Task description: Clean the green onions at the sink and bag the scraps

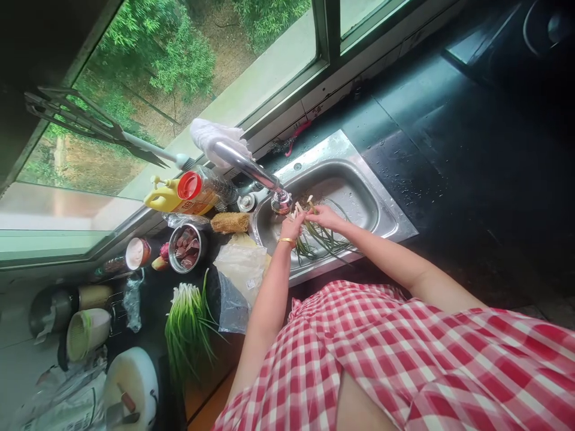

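Observation:
Over the steel sink [395,226], my left hand [293,226] is closed round several spring onions [305,245], their white ends up and green leaves hanging into the basin. Beside it, my right hand [327,217] pinches a spring onion close to its pale end. Both hands are nearly touching, just below the faucet [281,202]. Whether water runs from it I cannot tell. A larger bunch of spring onions [186,326] lies on the counter left of my left forearm, white ends toward the window.
Left of the sink stand a metal bowl of dark reddish pieces [187,248], a loofah sponge [230,222], plastic bags [242,269] and a yellow bottle [179,194]. A white cutting board with a knife [130,389] lies at lower left. Dark countertop [449,179] extends right.

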A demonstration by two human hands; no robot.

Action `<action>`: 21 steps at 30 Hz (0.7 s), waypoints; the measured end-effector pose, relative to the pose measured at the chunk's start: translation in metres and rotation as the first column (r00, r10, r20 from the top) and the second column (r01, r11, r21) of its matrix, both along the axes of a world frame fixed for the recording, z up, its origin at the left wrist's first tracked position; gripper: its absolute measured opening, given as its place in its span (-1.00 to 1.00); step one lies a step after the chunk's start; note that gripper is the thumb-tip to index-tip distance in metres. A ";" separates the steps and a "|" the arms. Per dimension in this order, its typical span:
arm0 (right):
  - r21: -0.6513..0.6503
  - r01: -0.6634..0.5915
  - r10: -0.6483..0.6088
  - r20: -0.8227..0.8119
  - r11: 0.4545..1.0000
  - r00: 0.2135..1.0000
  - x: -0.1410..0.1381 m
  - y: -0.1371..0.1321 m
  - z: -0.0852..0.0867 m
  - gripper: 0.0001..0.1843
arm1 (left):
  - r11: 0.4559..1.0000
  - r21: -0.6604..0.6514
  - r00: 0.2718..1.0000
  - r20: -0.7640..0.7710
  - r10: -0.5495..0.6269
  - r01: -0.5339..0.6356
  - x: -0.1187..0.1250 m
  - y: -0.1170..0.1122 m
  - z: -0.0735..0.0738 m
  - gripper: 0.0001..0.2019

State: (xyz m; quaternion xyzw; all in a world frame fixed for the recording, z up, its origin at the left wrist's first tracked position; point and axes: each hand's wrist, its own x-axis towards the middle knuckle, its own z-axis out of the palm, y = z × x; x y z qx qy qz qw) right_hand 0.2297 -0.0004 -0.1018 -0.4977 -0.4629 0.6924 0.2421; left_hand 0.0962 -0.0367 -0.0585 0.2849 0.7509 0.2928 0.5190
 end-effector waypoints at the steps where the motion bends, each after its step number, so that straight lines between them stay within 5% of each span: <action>1: -0.006 0.022 -0.022 0.002 1.000 1.000 0.000 0.000 0.000 -0.77 | 1.000 -0.001 1.000 -0.006 0.000 0.000 0.000 0.000 -0.002 -0.63; 9: 0.016 0.133 -0.131 -0.077 0.991 0.988 0.004 0.007 -0.007 -0.80 | 0.999 -0.013 0.996 0.080 -0.046 0.047 -0.005 -0.003 -0.010 -0.64; 17: -0.008 0.299 -0.299 -0.016 0.954 0.954 0.008 0.019 -0.021 -0.80 | 0.990 -0.093 0.994 0.022 -0.103 0.104 -0.011 -0.003 -0.008 -0.67; 21: -0.015 0.410 -0.408 0.086 0.912 0.909 0.018 0.031 -0.033 -0.84 | 0.993 -0.087 0.990 0.122 -0.069 0.080 -0.015 -0.006 -0.009 -0.66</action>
